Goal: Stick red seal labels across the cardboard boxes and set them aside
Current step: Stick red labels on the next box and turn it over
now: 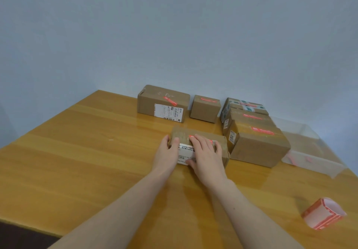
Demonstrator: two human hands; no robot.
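A small cardboard box (220, 144) with a white shipping label on its near side lies in the middle of the wooden table (96, 161). My left hand (167, 152) grips its left end, thumb on top. My right hand (205, 154) lies flat over the box top, fingers pressing on a red seal label (192, 137), which is mostly hidden under them. A roll of red seal labels (323, 215) lies at the near right of the table.
Several labelled boxes stand behind: a long one (162, 103) at back left, a small one (205, 108), a row of three at right with the nearest (259, 146) close beside the held box. A clear plastic tray (310, 152) sits at far right. Wall behind.
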